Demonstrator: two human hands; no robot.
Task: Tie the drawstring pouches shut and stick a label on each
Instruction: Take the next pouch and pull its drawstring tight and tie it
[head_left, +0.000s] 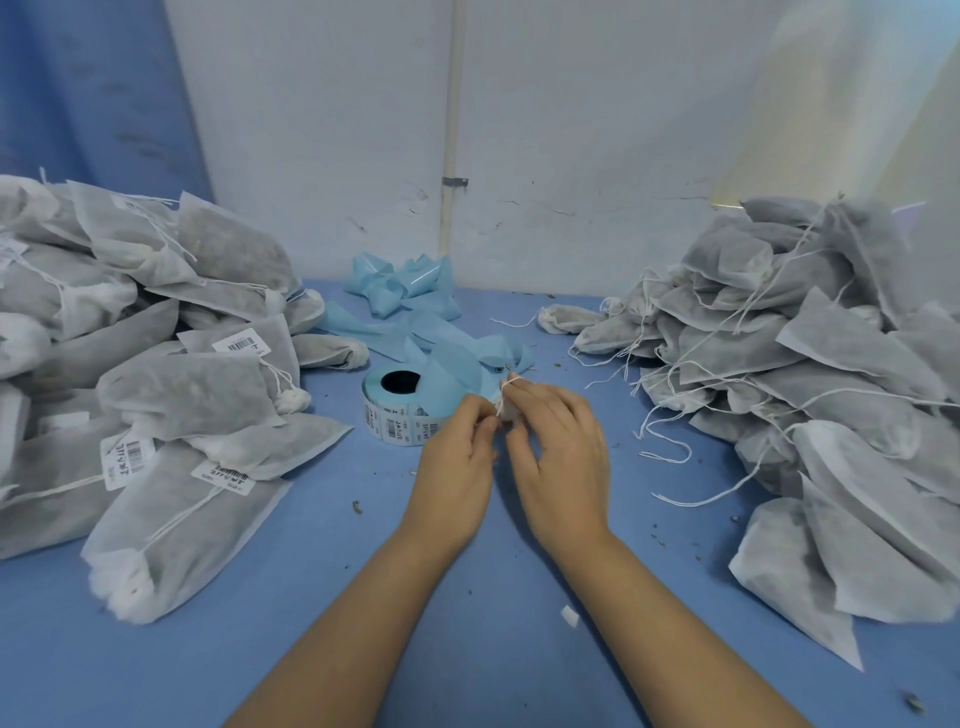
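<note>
At the middle of the blue desk, the left hand and right hand meet over a small white fabric pouch (mostly hidden beneath them). Their fingers are curled in, pinching its thin white drawstring, just beside the pale blue roll of barcode labels. A labelled heap of grey pouches sits left, an unlabelled heap right.

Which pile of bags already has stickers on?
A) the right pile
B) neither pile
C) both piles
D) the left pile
D: the left pile shows white barcode labels on several bags, while the right pile shows none.
</note>
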